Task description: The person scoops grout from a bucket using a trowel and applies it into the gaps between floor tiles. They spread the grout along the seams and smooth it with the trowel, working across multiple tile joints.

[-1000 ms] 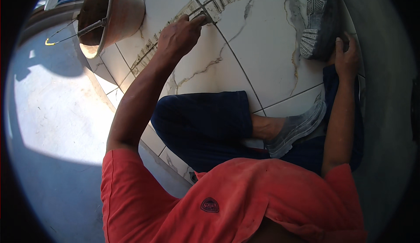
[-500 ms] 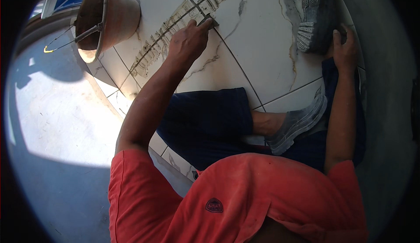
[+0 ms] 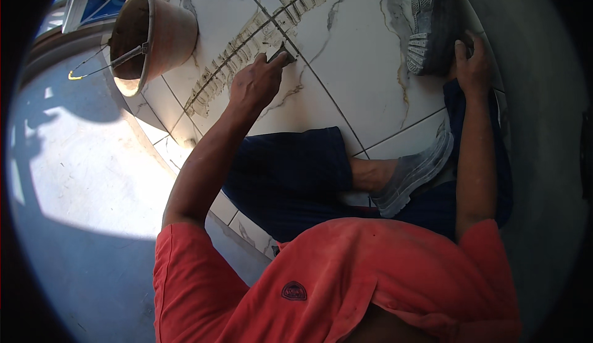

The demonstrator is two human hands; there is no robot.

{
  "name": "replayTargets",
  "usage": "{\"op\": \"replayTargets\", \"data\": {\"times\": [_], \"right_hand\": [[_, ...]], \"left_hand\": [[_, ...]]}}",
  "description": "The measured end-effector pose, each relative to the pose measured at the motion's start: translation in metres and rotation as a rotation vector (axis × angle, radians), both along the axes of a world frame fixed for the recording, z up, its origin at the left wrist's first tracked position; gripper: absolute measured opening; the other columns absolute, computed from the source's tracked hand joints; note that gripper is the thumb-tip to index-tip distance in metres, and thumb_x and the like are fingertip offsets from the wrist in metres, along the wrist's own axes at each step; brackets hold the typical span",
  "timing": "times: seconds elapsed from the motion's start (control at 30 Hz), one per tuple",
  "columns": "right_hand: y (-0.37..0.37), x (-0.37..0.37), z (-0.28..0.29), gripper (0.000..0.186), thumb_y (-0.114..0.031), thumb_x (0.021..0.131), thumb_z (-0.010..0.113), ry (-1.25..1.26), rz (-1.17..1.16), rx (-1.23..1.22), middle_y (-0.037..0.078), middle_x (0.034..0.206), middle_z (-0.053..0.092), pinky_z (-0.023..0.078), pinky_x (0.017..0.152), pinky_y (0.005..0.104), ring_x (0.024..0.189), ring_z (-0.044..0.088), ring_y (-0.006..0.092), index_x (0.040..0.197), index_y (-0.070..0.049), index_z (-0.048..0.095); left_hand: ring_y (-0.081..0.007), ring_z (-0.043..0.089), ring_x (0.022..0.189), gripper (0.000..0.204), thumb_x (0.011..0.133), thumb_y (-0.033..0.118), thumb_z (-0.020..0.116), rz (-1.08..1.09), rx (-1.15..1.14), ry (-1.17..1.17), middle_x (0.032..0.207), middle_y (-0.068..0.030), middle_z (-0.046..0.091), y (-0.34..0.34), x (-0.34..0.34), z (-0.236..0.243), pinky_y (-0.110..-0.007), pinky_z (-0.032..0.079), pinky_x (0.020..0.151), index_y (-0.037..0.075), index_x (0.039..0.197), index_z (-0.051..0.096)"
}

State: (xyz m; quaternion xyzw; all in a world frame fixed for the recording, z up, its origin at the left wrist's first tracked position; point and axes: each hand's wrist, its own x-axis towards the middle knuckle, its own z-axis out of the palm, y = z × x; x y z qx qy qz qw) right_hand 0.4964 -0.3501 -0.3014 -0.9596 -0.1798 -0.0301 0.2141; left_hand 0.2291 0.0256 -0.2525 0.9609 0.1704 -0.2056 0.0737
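My left hand [image 3: 256, 85] is closed around a small dark flat scraper [image 3: 283, 55], whose edge rests on the white marbled floor tiles [image 3: 352, 77]. The scraper lies just beside the crossing of two dark tile joints. A band of pale grout [image 3: 222, 70], marked with short stroke ridges, runs along one joint from lower left to upper right. At the right, my right hand [image 3: 474, 71] sits against my ankle and the heel of a dark shoe [image 3: 429, 34]. Its thumb and forefinger are apart, with nothing visible between them.
A dirty whitish bucket [image 3: 170, 31] with a wire handle stands tilted at the upper left. Behind it is a blue and white printed packet [image 3: 102, 0]. My other grey shoe [image 3: 414, 179] rests across the tiles near my body. A sunlit grey surface [image 3: 80, 170] curves along the left.
My left hand and the scraper have moved a little down and left, away from the joint crossing. My right hand stays by the shoe. The whole view has shifted slightly.
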Motion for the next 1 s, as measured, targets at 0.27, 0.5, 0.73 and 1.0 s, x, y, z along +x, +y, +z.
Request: {"op": "replayTargets", "data": {"times": [0.27, 0.5, 0.73, 1.0], "right_hand": [[0.007, -0.001, 0.005, 0.045, -0.037, 0.097, 0.063, 0.017, -0.015, -0.007, 0.02, 0.126, 0.07, 0.054, 0.098, 0.0469, 0.113, 0.068, 0.0384, 0.131, -0.007, 0.065], [-0.005, 0.001, -0.002, 0.045, -0.038, 0.098, 0.063, 0.026, 0.012, -0.008, 0.02, 0.124, 0.071, 0.054, 0.095, 0.0475, 0.111, 0.069, 0.0382, 0.131, -0.007, 0.064], [0.001, 0.003, -0.003, 0.047, -0.04, 0.097, 0.061, 0.018, -0.012, -0.002, 0.02, 0.124, 0.07, 0.054, 0.095, 0.0482, 0.112, 0.068, 0.0383, 0.132, -0.008, 0.064], [0.002, 0.004, -0.002, 0.046, -0.039, 0.097, 0.062, -0.021, 0.012, 0.023, 0.021, 0.123, 0.071, 0.054, 0.095, 0.0493, 0.111, 0.069, 0.0398, 0.131, -0.008, 0.064]], "left_hand": [[-0.0371, 0.07, 0.086, 0.038, 0.104, 0.026, 0.052, 0.022, -0.001, -0.112, 0.1, -0.0165, 0.063, -0.003, 0.003, -0.019, -0.048, 0.056, 0.072, 0.03, 0.142, 0.058], [-0.0375, 0.07, 0.086, 0.042, 0.105, 0.025, 0.052, 0.015, -0.019, -0.018, 0.101, -0.0172, 0.063, -0.006, -0.012, -0.005, -0.048, 0.056, 0.074, 0.03, 0.146, 0.055], [-0.0363, 0.07, 0.087, 0.041, 0.104, 0.026, 0.053, 0.008, -0.01, -0.001, 0.099, -0.0157, 0.062, -0.019, -0.018, -0.007, -0.047, 0.057, 0.075, 0.03, 0.145, 0.056], [-0.0374, 0.071, 0.085, 0.038, 0.103, 0.021, 0.051, -0.033, -0.012, -0.045, 0.101, -0.017, 0.064, -0.033, -0.001, -0.005, -0.048, 0.058, 0.073, 0.023, 0.14, 0.058]]}}
